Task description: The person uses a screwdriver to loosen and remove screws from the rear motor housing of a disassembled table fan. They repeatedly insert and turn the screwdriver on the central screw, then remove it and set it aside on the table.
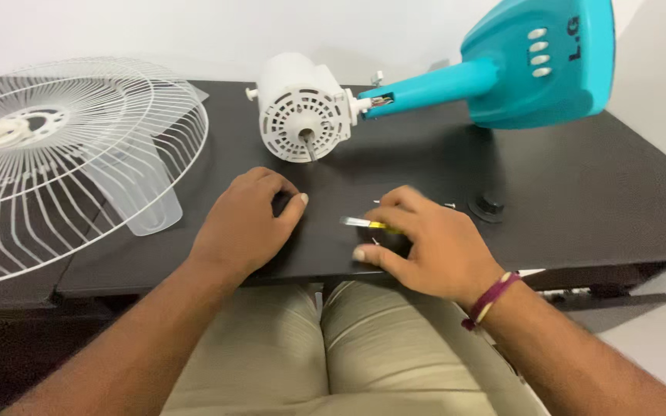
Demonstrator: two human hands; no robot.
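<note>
Holding a screwdriver (pixel 365 224) in closed right hand (pixel 425 246), left hand (pixel 244 223) curled empty, small screws (pixel 450 205) near centre could roll off the worktop (pixel 580 192).

A white wire fan guard (pixel 55 154) lies at the left of the dark table (pixel 580 192), over a translucent fan blade (pixel 136 189). Behind stand a white fan motor housing (pixel 302 104) and its turquoise stand (pixel 533 65). A black knob (pixel 489 206) sits nearby.

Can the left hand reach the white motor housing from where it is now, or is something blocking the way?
Probably yes. The left hand rests on the dark table just below the white motor housing, and only bare tabletop lies between them. The wire fan guard stays off to the side.
</note>
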